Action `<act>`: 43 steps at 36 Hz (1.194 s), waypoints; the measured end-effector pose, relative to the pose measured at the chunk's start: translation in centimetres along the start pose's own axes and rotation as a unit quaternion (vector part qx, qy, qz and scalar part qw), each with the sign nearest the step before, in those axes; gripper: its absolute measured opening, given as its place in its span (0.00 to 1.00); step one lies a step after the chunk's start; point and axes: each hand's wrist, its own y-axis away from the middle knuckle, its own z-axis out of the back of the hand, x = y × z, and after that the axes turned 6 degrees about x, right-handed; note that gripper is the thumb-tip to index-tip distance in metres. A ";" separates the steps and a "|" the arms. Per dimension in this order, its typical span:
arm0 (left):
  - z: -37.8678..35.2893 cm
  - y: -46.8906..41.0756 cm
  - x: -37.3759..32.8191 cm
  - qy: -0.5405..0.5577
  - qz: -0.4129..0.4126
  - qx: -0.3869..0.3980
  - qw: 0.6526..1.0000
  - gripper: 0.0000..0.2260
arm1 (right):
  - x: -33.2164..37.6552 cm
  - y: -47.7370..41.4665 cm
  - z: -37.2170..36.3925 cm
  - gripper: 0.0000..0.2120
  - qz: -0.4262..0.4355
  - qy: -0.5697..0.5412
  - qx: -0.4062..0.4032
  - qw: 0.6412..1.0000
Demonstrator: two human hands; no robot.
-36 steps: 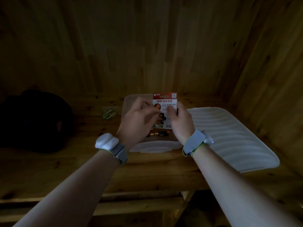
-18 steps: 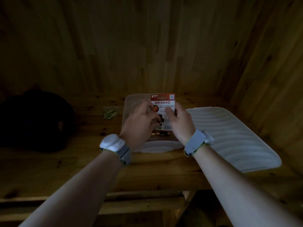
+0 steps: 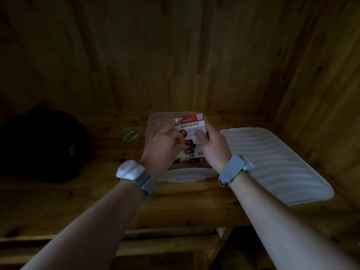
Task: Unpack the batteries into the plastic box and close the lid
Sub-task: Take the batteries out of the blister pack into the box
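A dark bag (image 3: 39, 143) sits far left on the tabletop (image 3: 97, 191), and a few loose green batteries (image 3: 130, 134) lie just beside the plastic box (image 3: 155, 121). Over the last second the left hand (image 3: 161, 151) has slid lower across the battery pack (image 3: 191, 127). Its fingers (image 3: 176, 138) now curl in and pinch near the card's middle, likely working another cell free. The right hand (image 3: 213, 147) pinches the pack's right edge, thumb on the printed face. The pack hangs over the open box, which already holds some cells. The lid (image 3: 282, 164) lies to the right, off the box.
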 end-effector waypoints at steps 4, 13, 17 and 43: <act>0.0 0.2 -0.1 -0.038 -0.027 0.003 0.999 0.05 | -0.2 0.0 0.1 0.13 -0.008 0.003 -0.007 1.000; -0.1 0.6 -0.6 -0.175 -0.102 0.006 0.979 0.11 | -0.3 -0.2 0.1 0.12 -0.016 0.014 -0.016 1.000; 0.0 0.5 -0.8 -0.200 -0.117 0.007 0.973 0.12 | -0.2 -0.1 0.1 0.12 -0.020 0.015 -0.012 1.000; 0.3 0.5 -0.5 0.122 0.140 -0.076 0.980 0.03 | 0.3 0.3 0.5 0.10 -0.036 -0.081 -0.052 0.995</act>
